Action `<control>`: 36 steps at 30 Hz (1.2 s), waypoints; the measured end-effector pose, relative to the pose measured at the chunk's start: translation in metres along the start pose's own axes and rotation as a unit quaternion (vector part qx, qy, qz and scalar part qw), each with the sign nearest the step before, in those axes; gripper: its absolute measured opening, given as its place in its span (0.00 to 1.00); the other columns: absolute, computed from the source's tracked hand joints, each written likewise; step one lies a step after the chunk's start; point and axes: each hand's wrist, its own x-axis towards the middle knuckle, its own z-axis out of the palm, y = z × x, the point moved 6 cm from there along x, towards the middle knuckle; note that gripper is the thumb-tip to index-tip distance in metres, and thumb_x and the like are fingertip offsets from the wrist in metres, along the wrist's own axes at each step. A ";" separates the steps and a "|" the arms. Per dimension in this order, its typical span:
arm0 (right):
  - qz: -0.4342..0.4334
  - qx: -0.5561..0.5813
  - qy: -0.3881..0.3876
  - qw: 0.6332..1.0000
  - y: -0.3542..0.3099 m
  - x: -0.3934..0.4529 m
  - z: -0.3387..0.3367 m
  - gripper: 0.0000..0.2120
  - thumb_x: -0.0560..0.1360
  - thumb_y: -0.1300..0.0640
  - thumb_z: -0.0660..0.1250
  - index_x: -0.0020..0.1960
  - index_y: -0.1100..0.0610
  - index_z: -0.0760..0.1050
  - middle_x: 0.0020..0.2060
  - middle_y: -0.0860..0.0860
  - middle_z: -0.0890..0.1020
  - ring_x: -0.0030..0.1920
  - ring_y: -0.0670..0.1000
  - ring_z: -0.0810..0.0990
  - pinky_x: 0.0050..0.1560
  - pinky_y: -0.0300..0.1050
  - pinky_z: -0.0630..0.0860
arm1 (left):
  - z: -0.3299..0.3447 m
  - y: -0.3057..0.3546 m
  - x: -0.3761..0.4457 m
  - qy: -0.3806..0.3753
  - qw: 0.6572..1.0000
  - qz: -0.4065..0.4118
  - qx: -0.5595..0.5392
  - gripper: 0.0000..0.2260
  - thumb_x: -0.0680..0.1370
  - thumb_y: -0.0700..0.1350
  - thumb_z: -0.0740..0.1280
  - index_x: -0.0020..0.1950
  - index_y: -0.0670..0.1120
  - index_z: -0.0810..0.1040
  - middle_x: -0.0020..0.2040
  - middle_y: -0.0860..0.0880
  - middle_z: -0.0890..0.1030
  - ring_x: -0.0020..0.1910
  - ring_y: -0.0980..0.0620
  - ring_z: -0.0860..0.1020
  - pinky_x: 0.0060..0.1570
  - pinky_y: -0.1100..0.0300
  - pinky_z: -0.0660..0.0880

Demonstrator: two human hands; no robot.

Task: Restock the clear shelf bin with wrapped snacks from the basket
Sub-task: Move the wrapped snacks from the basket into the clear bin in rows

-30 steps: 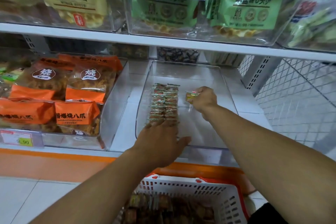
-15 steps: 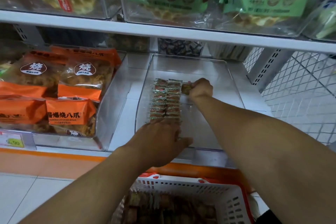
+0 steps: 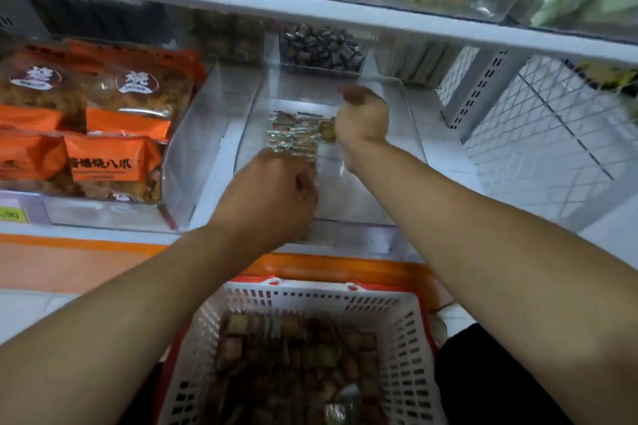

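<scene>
A clear shelf bin (image 3: 373, 203) sits on the middle shelf, with two short rows of small wrapped snacks (image 3: 293, 133) lined up on its floor. My right hand (image 3: 362, 119) is inside the bin, closed on a wrapped snack (image 3: 328, 131) that touches the right side of the rows. My left hand (image 3: 272, 198) rests fingers-down on the near end of the rows and covers them there. Below, a white and red basket (image 3: 407, 321) holds several more wrapped snacks (image 3: 293, 362).
A neighbouring clear bin on the left holds orange snack bags (image 3: 114, 148). A small bin of dark wrapped candies (image 3: 321, 46) stands behind. The upper shelf edge (image 3: 310, 12) overhangs the bin. White wire mesh (image 3: 552, 134) closes the right side.
The camera has tilted down, showing more of the basket. My right hand has moved left and set its snack against the rows. My left hand has stayed on the near end.
</scene>
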 end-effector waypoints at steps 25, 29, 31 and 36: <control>0.017 -0.337 -0.335 0.880 0.335 -0.248 -0.018 0.24 0.75 0.54 0.68 0.70 0.47 0.70 0.67 0.48 0.72 0.68 0.51 0.69 0.67 0.51 0.72 | 0.240 -0.176 -0.247 -0.274 0.920 -0.275 0.055 0.43 0.76 0.37 0.66 0.82 0.61 0.47 0.84 0.48 0.39 0.82 0.40 0.48 0.76 0.37 0.57; -0.017 -0.398 -0.413 0.819 0.346 -0.249 0.024 0.38 0.72 0.67 0.64 0.77 0.45 0.58 0.75 0.49 0.63 0.75 0.57 0.62 0.64 0.59 0.75 | 0.252 -0.204 -0.235 -0.311 0.908 -0.270 0.078 0.40 0.76 0.44 0.68 0.82 0.55 0.49 0.84 0.42 0.45 0.82 0.38 0.49 0.76 0.37 0.60; -0.008 -0.438 -0.429 0.790 0.355 -0.251 0.034 0.40 0.72 0.68 0.63 0.79 0.47 0.55 0.77 0.51 0.58 0.76 0.59 0.56 0.65 0.61 0.74 | 0.258 -0.209 -0.232 -0.323 0.905 -0.265 0.086 0.40 0.76 0.48 0.69 0.83 0.52 0.50 0.83 0.41 0.49 0.81 0.37 0.51 0.75 0.38 0.62; 0.006 -0.514 -0.390 0.764 0.366 -0.250 0.045 0.27 0.77 0.63 0.64 0.74 0.54 0.63 0.70 0.57 0.64 0.69 0.63 0.65 0.64 0.60 0.73 | 0.266 -0.212 -0.208 -0.274 0.921 -0.270 0.069 0.32 0.72 0.54 0.73 0.72 0.43 0.68 0.69 0.39 0.69 0.70 0.36 0.66 0.67 0.41 0.70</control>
